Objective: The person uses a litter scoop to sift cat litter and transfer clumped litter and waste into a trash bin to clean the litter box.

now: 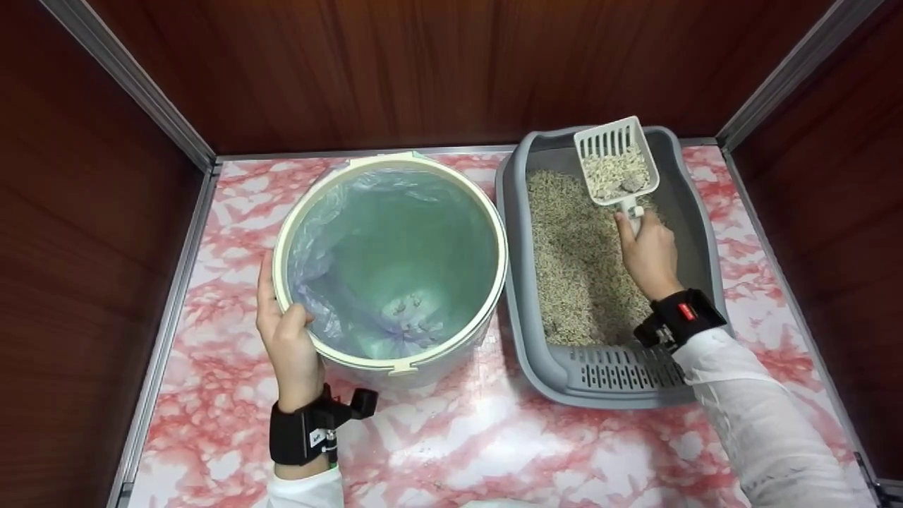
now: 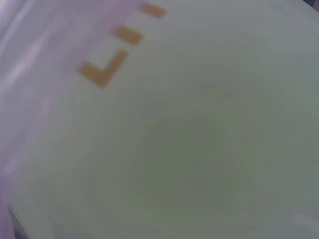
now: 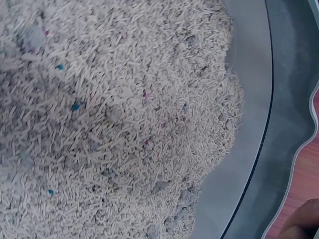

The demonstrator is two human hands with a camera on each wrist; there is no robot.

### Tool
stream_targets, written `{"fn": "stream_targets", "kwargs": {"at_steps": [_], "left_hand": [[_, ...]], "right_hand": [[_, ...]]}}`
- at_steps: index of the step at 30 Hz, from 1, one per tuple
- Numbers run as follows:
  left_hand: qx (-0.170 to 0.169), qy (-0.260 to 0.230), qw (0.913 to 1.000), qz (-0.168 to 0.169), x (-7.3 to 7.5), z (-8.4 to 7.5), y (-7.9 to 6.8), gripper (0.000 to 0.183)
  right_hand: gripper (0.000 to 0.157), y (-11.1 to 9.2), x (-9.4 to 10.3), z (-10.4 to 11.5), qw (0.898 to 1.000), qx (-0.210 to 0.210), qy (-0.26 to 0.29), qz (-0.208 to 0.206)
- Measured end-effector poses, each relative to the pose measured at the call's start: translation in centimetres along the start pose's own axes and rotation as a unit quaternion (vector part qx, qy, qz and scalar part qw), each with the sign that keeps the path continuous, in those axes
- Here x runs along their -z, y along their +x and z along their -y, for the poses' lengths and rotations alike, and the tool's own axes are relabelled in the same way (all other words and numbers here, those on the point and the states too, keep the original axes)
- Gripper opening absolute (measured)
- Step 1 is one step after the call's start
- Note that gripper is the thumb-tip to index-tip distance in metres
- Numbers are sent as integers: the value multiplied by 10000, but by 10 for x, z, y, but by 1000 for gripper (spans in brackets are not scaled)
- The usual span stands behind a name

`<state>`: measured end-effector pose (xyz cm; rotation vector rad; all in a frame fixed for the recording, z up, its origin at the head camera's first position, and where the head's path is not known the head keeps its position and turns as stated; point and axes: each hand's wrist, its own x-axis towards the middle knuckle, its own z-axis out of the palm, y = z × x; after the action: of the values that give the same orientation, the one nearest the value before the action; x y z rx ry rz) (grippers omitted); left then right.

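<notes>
In the head view my right hand (image 1: 650,255) grips the handle of a white slotted litter scoop (image 1: 617,162). Pale litter and a greyish clump lie in the scoop, which is over the far end of a grey litter box (image 1: 518,282). Loose pellet litter (image 1: 578,268) covers much of the box floor; the right wrist view shows it close, with a few blue and pink bits. My left hand (image 1: 286,331) holds the near left rim of a round bin (image 1: 282,247), thumb over the edge. A thin bag lines the bin, with a few small clumps at its bottom.
Bin and box stand side by side on a red and white marbled surface (image 1: 233,395). Dark wood panels (image 1: 353,70) with metal edging enclose the back and both sides. Orange lettering (image 2: 103,72) shows close up on the bin's wall in the left wrist view.
</notes>
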<state>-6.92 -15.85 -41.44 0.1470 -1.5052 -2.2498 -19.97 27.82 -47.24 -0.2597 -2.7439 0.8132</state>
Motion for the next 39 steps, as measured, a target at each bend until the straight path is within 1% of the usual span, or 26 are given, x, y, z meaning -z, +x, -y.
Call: {"fn": "stream_targets", "kwargs": {"at_steps": [3, 8, 14, 18, 20, 24, 27, 29, 31, 33, 34, 36, 39], "left_hand": [[20, -31, 10000, 10, 0, 0, 0, 82], [-11, -68, 10000, 18, -1, 0, 0, 82], [-34, -76, 10000, 12, -1, 0, 0, 81], [-8, -45, 10000, -23, 0, 0, 0, 82], [20, -24, 10000, -53, 0, 0, 0, 83], [55, -38, 10000, -62, 1, 1, 0, 83], [49, -63, 10000, -33, 1, 1, 0, 81], [44, -69, 10000, -26, 0, 1, 0, 81], [36, -68, 10000, -25, 0, 1, 0, 81], [34, -68, 10000, -30, 0, 1, 0, 81], [26, -70, 10000, -29, 0, 1, 0, 81], [-6, -65, 10000, -16, 0, 1, 0, 80], [-58, -61, 10000, 11, 0, 1, 0, 80]], "right_hand": [[48, -4, 2, -1, 9992, 78, -391, 55], [45, -9, 4, -3, 9954, 423, -861, 33], [41, -11, 6, -4, 9913, 678, -1124, -38], [39, -12, 7, -4, 9907, 676, -1183, 59], [38, -13, 7, -4, 9909, 623, -1172, 228], [38, -16, 8, -4, 9911, 407, -1000, 779], [38, -17, 8, -4, 9897, 219, -701, 1229], [40, -16, 7, -4, 9870, 73, -361, 1563], [42, -15, 8, -4, 9802, -179, 73, 1972], [43, -15, 9, -3, 9680, -527, 595, 2382], [42, -15, 10, -3, 9592, -745, 880, 2583], [39, -15, 12, -1, 9368, -1130, 1465, 2971], [34, -16, 16, 1, 9044, -1487, 2211, 3333]]}}
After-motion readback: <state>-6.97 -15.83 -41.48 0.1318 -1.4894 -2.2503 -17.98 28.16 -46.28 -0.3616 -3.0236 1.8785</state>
